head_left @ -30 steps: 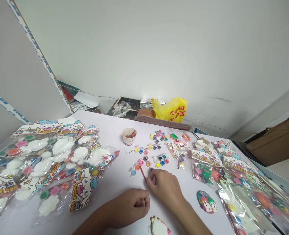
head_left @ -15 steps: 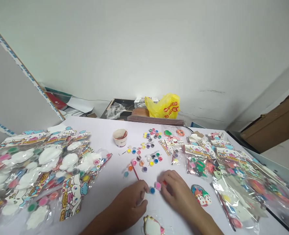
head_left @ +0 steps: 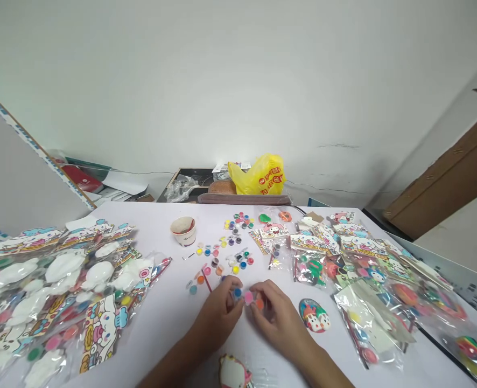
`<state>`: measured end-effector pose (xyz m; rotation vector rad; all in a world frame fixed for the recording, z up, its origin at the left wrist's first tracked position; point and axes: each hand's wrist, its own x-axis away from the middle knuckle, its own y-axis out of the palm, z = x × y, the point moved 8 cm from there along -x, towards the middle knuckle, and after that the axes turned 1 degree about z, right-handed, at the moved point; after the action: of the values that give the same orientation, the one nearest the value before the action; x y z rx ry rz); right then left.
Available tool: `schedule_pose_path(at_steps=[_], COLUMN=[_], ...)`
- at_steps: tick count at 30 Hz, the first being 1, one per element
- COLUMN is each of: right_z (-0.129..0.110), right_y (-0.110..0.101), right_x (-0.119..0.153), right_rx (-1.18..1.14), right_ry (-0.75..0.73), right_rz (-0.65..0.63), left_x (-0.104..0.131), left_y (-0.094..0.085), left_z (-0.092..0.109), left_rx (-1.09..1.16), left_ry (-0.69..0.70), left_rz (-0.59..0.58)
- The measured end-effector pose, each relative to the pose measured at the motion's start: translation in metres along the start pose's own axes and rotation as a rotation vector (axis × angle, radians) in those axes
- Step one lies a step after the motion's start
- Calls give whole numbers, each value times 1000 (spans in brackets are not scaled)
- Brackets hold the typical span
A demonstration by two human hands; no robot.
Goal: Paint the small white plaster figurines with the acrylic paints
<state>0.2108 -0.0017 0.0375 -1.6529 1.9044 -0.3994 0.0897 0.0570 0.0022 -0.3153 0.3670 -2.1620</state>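
A short strip of paint pots (head_left: 248,297) in blue, pink and orange spans the gap between my two hands. My left hand (head_left: 218,310) pinches its blue end with thumb and forefinger. At the orange end, the fingers of my right hand (head_left: 276,318) are closed round the pot. A red-handled paintbrush (head_left: 207,279) lies just beyond my left hand, by other paint pot strips (head_left: 214,262). Below my hands sits a small painted figure (head_left: 233,372) with a white middle and pink edge. A round painted plaque (head_left: 314,315) with white faces lies right of my right hand.
Bagged craft kits (head_left: 64,291) cover the table's left side, and more bagged kits (head_left: 367,264) cover the right. A paper cup (head_left: 183,231) with something red inside stands behind the brush. Past the far table edge are a yellow plastic bag (head_left: 258,175) and a wall.
My left hand has come up to the blue end of the strip and closed on it. The strip now sits slightly higher between both hands. The view has shifted a little right.
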Motion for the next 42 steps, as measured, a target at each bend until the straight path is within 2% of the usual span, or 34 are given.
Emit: schedule_pose_path(at_steps=[3,6,9,12,14,19,24,30,35,38,42], right_z=[2,18,41,55,57,55,57,52,45,39,34], right_y=[11,17,19,15,11,14,21,23,20,20,19], right_x=[2,2,0,-7,-14,-26,-20,-10,-7,-8,-11], right_rx=[-127,-331,-534,-530,-501,-496,-486,-398,-348,-377,-534], right_ry=[52,187,328,399,405,395,404,410,365,306,233], right_rz=[-16,31,100,139,149,122,73,38,45,5,-49], left_x=[-6,-13,-17,-18,-18,-20,-19,-2,3,-1,-7], left_y=[2,4,9,16,19,19,10,2,-4,-8,-10], left_z=[-3,1,9,14,14,14,11,-2,-1,0,1], left_rx=[127,223,272,273,262,243,237,120,4,-24,-14], left_ry=[-12,-9,19,54,68,87,89,103,165,170,165], left_rz=[22,20,-48,-138,-151,-98,-96,-67,26,79,119])
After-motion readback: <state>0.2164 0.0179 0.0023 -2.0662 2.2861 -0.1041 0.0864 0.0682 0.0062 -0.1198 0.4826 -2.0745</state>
